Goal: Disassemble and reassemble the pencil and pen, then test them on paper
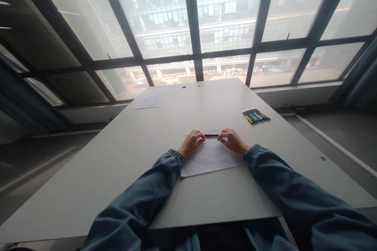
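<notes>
Tall windows (188, 19) behind, then a long pale table (123, 153) running away from the camera. Lying on it mid-way, just ahead of both sleeves: a white sheet of paper (210, 159), far edge turned over on itself into a narrow fold (212, 132). Left hand (191, 142) and right hand (233, 140) resting on that far edge, fingertips pinched narrow on the flap from either end (a dark gap showing beneath it). Judged as mid-fold, crease not yet flattened. Calls next for even pressure along the crease, edges kept aligned. Well apart to the right, a row of pens (255, 116); far left, more sheets (147, 102).
</notes>
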A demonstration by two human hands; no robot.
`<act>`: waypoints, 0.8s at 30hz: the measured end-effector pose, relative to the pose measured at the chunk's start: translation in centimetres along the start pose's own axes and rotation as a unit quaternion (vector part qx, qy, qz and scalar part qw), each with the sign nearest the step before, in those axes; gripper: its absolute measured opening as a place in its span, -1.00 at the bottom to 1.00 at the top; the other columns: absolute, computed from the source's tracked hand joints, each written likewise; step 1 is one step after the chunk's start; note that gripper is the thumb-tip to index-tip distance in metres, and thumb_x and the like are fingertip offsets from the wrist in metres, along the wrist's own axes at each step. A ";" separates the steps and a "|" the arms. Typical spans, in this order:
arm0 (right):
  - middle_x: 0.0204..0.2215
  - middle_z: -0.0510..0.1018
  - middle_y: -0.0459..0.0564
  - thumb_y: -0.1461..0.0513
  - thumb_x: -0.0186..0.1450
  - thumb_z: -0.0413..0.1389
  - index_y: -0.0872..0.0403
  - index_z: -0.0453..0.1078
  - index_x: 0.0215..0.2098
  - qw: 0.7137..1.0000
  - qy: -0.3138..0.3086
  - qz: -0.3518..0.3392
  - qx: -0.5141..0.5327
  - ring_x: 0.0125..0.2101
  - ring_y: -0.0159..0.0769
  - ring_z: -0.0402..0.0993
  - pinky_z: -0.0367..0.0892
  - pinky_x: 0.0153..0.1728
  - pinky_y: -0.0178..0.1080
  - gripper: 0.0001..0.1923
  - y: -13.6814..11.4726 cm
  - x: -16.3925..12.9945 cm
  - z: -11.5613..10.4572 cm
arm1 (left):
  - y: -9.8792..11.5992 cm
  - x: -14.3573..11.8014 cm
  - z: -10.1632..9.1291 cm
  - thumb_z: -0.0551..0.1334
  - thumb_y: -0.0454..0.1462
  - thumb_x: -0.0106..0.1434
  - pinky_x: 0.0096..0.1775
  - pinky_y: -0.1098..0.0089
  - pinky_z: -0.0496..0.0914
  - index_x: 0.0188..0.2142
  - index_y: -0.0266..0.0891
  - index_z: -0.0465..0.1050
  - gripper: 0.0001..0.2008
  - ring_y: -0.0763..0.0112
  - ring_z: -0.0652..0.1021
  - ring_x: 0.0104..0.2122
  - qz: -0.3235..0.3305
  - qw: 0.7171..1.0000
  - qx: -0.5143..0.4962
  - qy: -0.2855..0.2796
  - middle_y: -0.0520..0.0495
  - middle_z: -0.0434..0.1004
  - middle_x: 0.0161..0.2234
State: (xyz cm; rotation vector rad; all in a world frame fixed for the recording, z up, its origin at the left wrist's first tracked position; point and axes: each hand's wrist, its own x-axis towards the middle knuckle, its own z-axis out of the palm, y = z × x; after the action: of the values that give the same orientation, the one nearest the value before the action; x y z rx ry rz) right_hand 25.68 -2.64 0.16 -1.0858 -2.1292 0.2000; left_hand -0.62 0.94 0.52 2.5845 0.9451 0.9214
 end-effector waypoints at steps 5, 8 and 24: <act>-0.34 0.60 0.00 0.32 0.26 0.22 0.01 0.57 -0.35 1.000 -0.002 0.001 -0.028 -0.24 -0.19 0.45 0.27 -0.12 -0.16 -0.90 0.4 -0.1 0.0 | 0.1 -0.1 -0.2 0.28 -0.28 0.27 -0.07 0.22 0.40 -0.31 -0.14 0.53 -0.96 0.24 0.48 -0.16 -0.016 1.000 0.008 -0.010 -0.07 0.55 -0.23; -0.33 0.59 -0.01 0.34 0.25 0.22 0.02 0.56 -0.36 0.999 -0.009 -0.001 -0.044 -0.22 -0.19 0.44 0.26 -0.10 -0.15 -0.90 0.5 -0.2 -0.1 | 0.4 -0.1 -0.4 0.28 -0.28 0.26 -0.01 0.21 0.38 -0.32 -0.16 0.53 -0.96 0.24 0.47 -0.11 -0.019 1.000 0.014 -0.012 -0.07 0.55 -0.18; -0.29 0.58 0.00 0.47 0.14 0.12 0.03 0.56 -0.31 0.995 -0.019 0.029 -0.097 -0.18 -0.17 0.39 0.21 -0.10 -0.14 -0.72 0.4 -0.3 -0.8 | 0.7 -0.1 -0.5 0.30 -0.28 0.22 0.04 0.19 0.37 -0.34 -0.17 0.54 -0.96 0.23 0.45 -0.07 -0.027 0.999 0.030 -0.006 -0.08 0.53 -0.13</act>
State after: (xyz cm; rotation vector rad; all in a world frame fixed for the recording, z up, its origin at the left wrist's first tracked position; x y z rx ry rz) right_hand 26.58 -2.76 0.36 -1.2666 -2.1872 0.0405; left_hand -0.66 0.39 1.17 2.5961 1.0498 0.8741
